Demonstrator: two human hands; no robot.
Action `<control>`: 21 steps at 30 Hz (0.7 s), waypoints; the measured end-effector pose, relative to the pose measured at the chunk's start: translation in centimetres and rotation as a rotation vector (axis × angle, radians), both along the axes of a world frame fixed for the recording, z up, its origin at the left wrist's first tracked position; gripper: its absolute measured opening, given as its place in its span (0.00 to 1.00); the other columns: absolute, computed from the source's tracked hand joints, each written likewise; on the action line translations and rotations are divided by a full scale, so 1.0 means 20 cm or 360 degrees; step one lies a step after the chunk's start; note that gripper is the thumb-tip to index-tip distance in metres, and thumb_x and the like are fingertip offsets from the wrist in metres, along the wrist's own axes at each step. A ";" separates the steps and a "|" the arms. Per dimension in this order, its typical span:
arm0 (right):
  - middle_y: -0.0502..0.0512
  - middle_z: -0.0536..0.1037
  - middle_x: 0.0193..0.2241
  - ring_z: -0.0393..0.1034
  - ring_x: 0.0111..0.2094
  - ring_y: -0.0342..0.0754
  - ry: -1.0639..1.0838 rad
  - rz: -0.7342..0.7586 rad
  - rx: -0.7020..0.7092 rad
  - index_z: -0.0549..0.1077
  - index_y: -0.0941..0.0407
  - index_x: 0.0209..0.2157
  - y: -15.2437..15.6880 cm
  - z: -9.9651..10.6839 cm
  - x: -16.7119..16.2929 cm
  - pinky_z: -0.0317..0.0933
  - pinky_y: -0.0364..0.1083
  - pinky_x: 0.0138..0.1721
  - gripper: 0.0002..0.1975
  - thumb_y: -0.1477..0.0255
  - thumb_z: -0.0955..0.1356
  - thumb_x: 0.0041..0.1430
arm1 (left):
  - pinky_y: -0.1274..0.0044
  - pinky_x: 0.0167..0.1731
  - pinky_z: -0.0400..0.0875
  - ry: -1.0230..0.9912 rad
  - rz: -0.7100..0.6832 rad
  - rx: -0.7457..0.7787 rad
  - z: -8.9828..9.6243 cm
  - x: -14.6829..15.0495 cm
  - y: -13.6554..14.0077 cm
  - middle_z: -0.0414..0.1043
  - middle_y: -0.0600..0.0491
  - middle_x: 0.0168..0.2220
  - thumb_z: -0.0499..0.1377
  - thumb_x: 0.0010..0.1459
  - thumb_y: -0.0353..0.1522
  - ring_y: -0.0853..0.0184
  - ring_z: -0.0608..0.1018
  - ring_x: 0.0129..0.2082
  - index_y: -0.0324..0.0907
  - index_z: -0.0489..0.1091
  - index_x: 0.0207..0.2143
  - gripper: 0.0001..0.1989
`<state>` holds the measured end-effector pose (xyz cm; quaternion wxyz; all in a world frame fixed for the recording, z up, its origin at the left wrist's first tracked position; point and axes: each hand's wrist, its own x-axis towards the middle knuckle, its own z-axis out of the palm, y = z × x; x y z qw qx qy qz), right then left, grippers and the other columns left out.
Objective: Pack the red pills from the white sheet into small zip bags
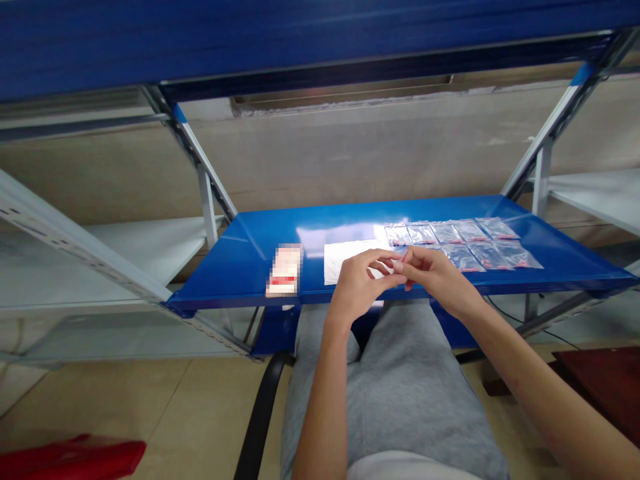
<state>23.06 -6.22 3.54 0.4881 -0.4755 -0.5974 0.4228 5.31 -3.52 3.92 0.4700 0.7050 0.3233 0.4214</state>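
My left hand (359,283) and my right hand (434,272) meet above the front edge of the blue shelf (240,267). Their fingertips pinch together at one spot. Whatever is between them is too small or hidden to make out. Under and behind my left hand lies a white sheet (345,257), partly covered by the fingers. To the right, two rows of small clear plastic bags (473,231) lie flat, with small reddish bits inside. My right hand hides part of the nearer row.
A blurred-out pale packet with a red band (284,270) lies on the left of the shelf. Slanted metal posts (200,157) flank it, and a blue upper shelf (300,47) hangs above. A black chair armrest (263,417) is beside my left leg; a red object (75,457) lies on the floor.
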 end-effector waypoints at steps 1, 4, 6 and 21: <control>0.49 0.75 0.22 0.69 0.23 0.43 -0.0007 0.0013 0.0006 0.71 0.54 0.24 0.00 0.00 0.00 0.63 0.43 0.26 0.22 0.50 0.75 0.54 | 0.79 0.32 0.71 0.0008 -0.0008 0.0005 0.00 -0.01 0.00 0.82 0.52 0.37 0.70 0.52 0.26 0.69 0.81 0.34 0.43 0.80 0.45 0.16; 0.52 0.78 0.24 0.71 0.25 0.45 -0.0053 0.0060 0.0020 0.73 0.54 0.26 0.00 0.00 -0.01 0.64 0.43 0.27 0.22 0.50 0.74 0.56 | 0.77 0.36 0.75 -0.0004 -0.0078 -0.0004 -0.02 -0.04 0.02 0.83 0.52 0.35 0.68 0.55 0.26 0.67 0.84 0.35 0.43 0.80 0.44 0.13; 0.53 0.80 0.26 0.72 0.27 0.46 -0.0105 0.0062 0.0030 0.74 0.55 0.27 -0.01 0.00 -0.02 0.65 0.44 0.27 0.21 0.50 0.73 0.57 | 0.75 0.39 0.78 -0.0051 -0.0129 -0.0047 -0.02 -0.06 0.03 0.84 0.51 0.36 0.66 0.57 0.26 0.66 0.85 0.35 0.42 0.81 0.43 0.11; 0.54 0.79 0.26 0.72 0.26 0.48 -0.0464 -0.0109 0.0181 0.70 0.53 0.29 -0.02 -0.04 -0.07 0.65 0.45 0.27 0.20 0.52 0.68 0.64 | 0.80 0.36 0.75 0.0187 0.0156 0.0380 -0.01 -0.05 -0.01 0.81 0.54 0.32 0.61 0.61 0.23 0.70 0.82 0.33 0.42 0.77 0.36 0.07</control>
